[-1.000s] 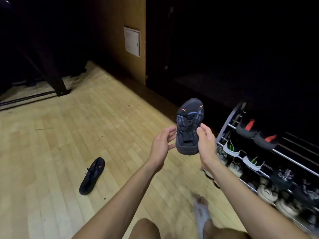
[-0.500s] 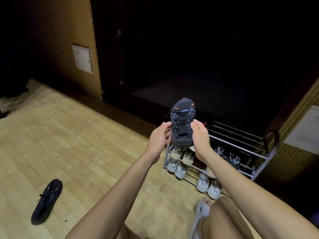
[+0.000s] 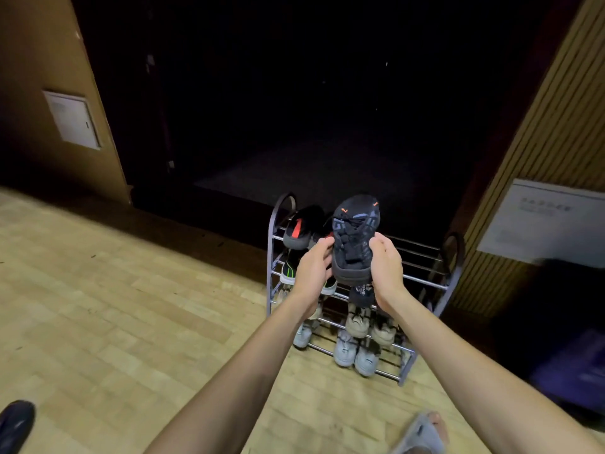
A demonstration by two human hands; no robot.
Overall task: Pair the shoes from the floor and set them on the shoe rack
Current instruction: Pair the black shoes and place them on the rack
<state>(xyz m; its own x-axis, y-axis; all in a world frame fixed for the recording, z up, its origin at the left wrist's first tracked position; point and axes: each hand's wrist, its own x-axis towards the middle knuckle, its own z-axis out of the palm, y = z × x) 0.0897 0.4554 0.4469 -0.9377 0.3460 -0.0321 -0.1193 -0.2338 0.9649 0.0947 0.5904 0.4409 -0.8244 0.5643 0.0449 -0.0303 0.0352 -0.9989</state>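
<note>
— Where's the black shoe (image 3: 354, 244)?

— Raised before me, toe up, in front of the shoe rack (image 3: 422, 283)'s top shelf.

— And your hands?

— Both arms outstretched; my right hand (image 3: 386, 270) grips one side, my left hand (image 3: 312, 268) curls against the other (its mate (image 3: 14, 424) lies on the floor (image 3: 114, 306), far left).

**Count of things in view**

One metal shoe rack (image 3: 422, 281). One black shoe (image 3: 355, 239) held up between two hands: left hand (image 3: 312, 270), right hand (image 3: 386, 267). One dark shoe (image 3: 14, 422) on the floor at the lower left edge. Two wall panels: one on the left wall (image 3: 72, 119), one on the right wall (image 3: 543, 221). How many shoes sit on the rack cannot be counted; several are partly hidden.
</note>
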